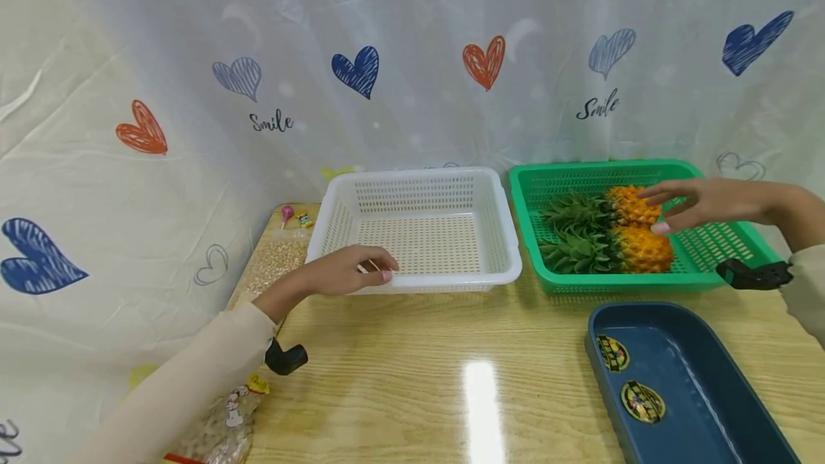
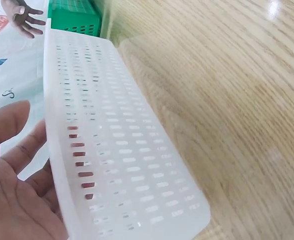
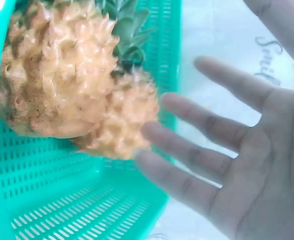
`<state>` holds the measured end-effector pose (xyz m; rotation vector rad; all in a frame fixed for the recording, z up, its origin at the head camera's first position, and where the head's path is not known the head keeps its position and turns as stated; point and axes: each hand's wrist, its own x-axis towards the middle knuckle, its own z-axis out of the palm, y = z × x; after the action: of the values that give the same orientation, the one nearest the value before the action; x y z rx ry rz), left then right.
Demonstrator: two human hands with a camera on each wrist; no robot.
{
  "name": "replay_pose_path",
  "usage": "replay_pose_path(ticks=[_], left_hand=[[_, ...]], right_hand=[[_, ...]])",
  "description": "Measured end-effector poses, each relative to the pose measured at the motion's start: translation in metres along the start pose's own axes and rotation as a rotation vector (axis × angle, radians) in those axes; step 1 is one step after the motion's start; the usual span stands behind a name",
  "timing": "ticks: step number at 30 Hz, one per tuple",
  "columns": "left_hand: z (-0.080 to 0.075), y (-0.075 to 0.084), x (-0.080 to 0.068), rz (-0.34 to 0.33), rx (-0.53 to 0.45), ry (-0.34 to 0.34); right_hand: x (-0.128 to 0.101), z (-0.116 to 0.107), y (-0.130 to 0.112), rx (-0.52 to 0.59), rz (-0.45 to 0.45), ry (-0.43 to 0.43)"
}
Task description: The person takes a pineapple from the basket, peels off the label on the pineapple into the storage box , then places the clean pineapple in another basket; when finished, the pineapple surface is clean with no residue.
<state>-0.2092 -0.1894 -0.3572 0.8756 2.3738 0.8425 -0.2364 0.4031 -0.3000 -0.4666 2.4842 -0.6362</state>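
My left hand [image 1: 351,269] is at the near rim of a white plastic basket [image 1: 509,253]. In the left wrist view, its fingers [image 2: 24,150] reach over the rim, and skin shows through the slots of the wall; the thumb stands apart from the wall. My right hand [image 1: 715,205] hovers over a green basket [image 1: 692,280] that holds two orange pineapples with leafy crowns. The nearer pineapple [image 1: 643,250] lies beside the farther pineapple [image 1: 628,203], crowns pointing left. Spread and fairly straight, the right fingers [image 3: 196,117] hold nothing, their tips close to the fruit.
A dark blue tray [image 1: 683,378] with round stickers stands at the front right. Left of the white basket lie a bag of pale kernels [image 1: 273,263], a pink lollipop [image 1: 286,213] and a small wrapped candy [image 1: 304,220]. Another clear bag [image 1: 222,424] lies at the front left.
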Motion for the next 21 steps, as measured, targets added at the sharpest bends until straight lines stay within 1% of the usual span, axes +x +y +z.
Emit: replay_pose_path(ticks=[3,7,12,17,21], left_hand=[[-0.004,0.003,-0.004,-0.009,0.017,0.045],[-0.009,0.008,-0.006,-0.010,0.020,0.114],[-0.009,0.014,-0.004,0.029,0.061,0.207],[-0.005,0.021,-0.004,0.075,0.163,0.293],[0.000,0.028,-0.005,0.124,0.269,0.340]], right_hand=[[-0.001,0.002,-0.010,-0.058,-0.025,0.065],[0.000,0.007,-0.030,-0.126,-0.067,0.160],[0.001,0.018,-0.060,-0.119,-0.138,0.229],[0.003,0.035,-0.092,-0.115,-0.204,0.279],[0.004,0.053,-0.115,-0.126,-0.295,0.303]])
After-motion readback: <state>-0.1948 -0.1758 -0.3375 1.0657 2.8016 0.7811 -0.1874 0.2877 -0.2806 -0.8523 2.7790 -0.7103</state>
